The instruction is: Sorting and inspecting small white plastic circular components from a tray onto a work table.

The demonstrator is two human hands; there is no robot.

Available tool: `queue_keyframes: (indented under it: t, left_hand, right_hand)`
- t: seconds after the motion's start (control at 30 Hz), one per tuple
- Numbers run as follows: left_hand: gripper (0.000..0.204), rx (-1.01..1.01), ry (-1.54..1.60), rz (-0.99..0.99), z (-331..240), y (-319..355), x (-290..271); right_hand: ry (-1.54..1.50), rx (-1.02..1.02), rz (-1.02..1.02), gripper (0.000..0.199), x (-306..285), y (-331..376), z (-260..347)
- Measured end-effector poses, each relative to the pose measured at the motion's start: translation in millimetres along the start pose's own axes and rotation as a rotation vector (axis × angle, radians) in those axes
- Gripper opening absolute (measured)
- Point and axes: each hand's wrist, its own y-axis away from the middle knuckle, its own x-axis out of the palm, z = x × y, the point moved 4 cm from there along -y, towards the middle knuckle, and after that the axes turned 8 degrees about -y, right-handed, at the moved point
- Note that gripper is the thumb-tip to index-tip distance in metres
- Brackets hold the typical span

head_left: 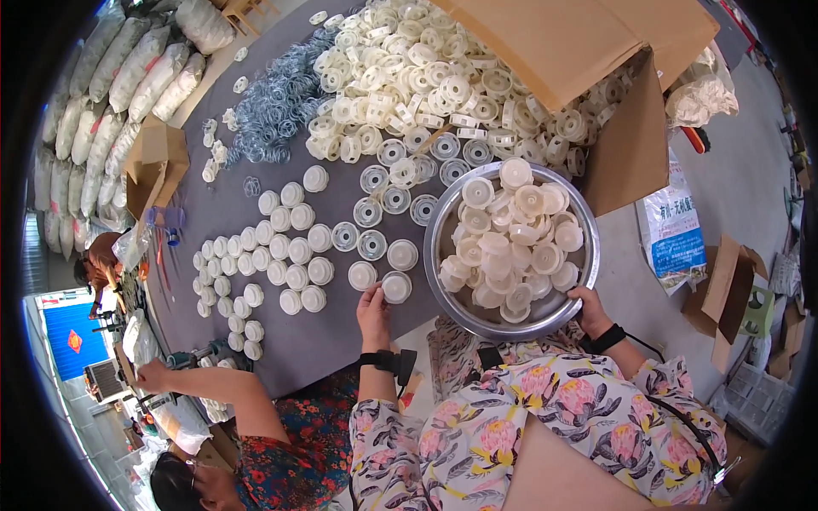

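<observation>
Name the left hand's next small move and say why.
Probably move the left hand to the metal bowl for another white cap: the right hand holds the bowl's rim, caps are heaped inside, and a nearby round base lies uncapped.

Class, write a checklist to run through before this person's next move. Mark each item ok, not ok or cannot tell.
1. Left hand at the white cap: ok, fingertips at its edge.
2. Firmness of that grip: cannot tell.
3. Free space around it: not ok, a second cap stands close on its left.
4. Right hand at the metal bowl: ok, on its near right rim.
5. Support under the bowl: cannot tell, underside hidden.
6. Co-worker's hand clear: ok, well apart on the left.
</observation>
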Motion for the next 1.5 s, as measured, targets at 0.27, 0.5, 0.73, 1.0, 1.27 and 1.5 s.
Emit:
queue_keyframes:
  t: [0.27,0.5,0.73,1.0,1.27,1.5]
  left_hand:
    - [0.024,0.807,-1.157,-0.341,-22.8,35.7,24.8]
    - [0.038,0.893,-1.440,-0.219,-23.1,49.0,55.6]
    - [0.042,0.828,-1.448,-0.235,-30.7,33.4,48.5]
    - [0.042,0.921,-1.531,-0.155,-28.7,41.0,56.9]
    - [0.046,0.674,-1.556,-0.107,-23.1,20.9,43.5]
    - [0.045,0.861,-1.130,-0.012,-65.2,50.1,89.5]
  right_hand:
    - [-0.028,-0.047,0.021,0.050,5.1,-0.3,2.6]
    - [-0.041,-0.019,0.023,0.053,6.5,0.6,-0.5]
    - [-0.020,-0.025,0.003,0.053,10.9,2.6,1.9]
    - [-0.032,-0.017,-0.005,0.050,8.7,-4.4,-2.8]
    - [0.013,0.006,-0.006,0.048,15.7,-5.1,0.5]
    - [0.016,-0.054,0.033,0.046,34.3,-3.6,4.8]
